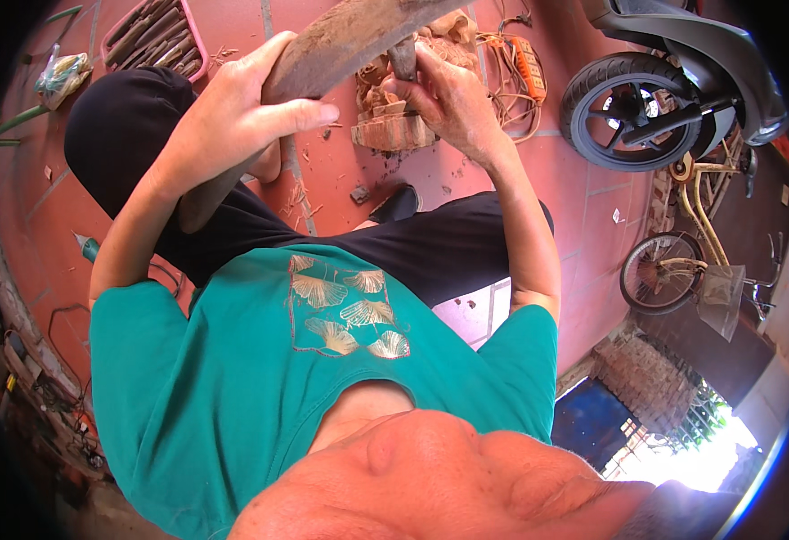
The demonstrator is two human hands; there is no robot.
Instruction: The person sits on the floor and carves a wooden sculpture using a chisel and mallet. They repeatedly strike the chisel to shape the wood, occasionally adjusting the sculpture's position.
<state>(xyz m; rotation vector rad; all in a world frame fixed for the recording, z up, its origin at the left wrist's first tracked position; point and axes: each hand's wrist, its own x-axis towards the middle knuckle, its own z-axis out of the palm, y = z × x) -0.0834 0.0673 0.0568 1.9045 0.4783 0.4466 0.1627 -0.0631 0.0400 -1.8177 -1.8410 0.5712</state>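
My left hand (255,103) is wrapped round a long, worn wooden club (349,45), its thumb lying along the near side. The club's thick end rises to the upper edge, and its narrower end (206,200) comes out below my wrist. In my right hand (456,103) is a chisel (403,59), pinched between thumb and fingers. Part of the club covers the chisel's upper end. Just beyond and below the chisel stands a carved wooden block (394,130) on the floor, with its top partly hidden by my hands and the club.
A pink basket (198,56) of several chisels stands at the far left, near a plastic bag (63,76). An orange power strip (529,67) with cords lies right of the carving. A motorbike wheel (633,112) and a bicycle (664,274) stand at the right. Wood shavings litter the tiles.
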